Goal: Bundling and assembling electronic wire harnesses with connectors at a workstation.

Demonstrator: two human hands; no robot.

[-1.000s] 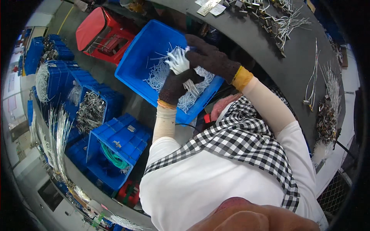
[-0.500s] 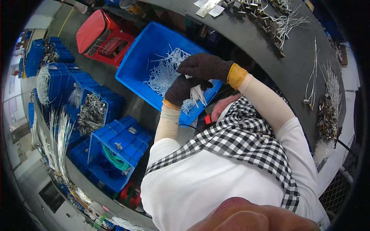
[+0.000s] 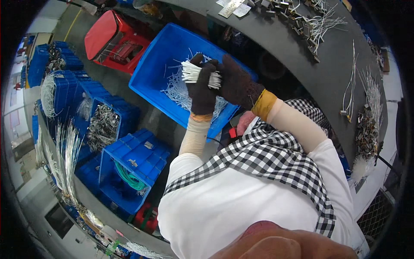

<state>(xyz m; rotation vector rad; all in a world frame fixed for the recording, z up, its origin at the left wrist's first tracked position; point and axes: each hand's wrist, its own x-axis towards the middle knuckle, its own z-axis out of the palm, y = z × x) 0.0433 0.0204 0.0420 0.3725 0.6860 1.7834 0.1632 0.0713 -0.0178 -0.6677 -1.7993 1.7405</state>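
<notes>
Head view, left hand: The dark-gloved left hand (image 3: 202,86) is over the blue bin, its fingers curled closed around a bundle of short white strands.
Head view, right hand: The dark-gloved right hand (image 3: 237,82) is just beside the left one, its fingers extended and loosely together rather than wrapped around anything. Its palm side faces the bundle's right end; whether it presses there is hard to tell.
Bundle: The white bundle (image 3: 190,72) lies crosswise in the left hand, its ends sticking out on both sides of the fingers, above the bin's contents.
Bin: The blue bin (image 3: 153,64) sits slanted in front of the person, with a loose heap of white strands (image 3: 174,85) inside.
Clothing: The person wears a white top (image 3: 233,203), pale sleeves (image 3: 297,123) and a black-and-white checked apron (image 3: 276,159).
Worktable: On the right, the dark worktable (image 3: 327,82) bears a pile of wired metal parts (image 3: 304,30) and further wires nearer its outer edge.
Stool: A red stool (image 3: 101,36) stands beyond the bin, to its left.
Left side: Blue crates (image 3: 64,84) hold wires and parts; a nearer tipped crate (image 3: 144,151) contains a coil of green cable (image 3: 128,177).
</notes>
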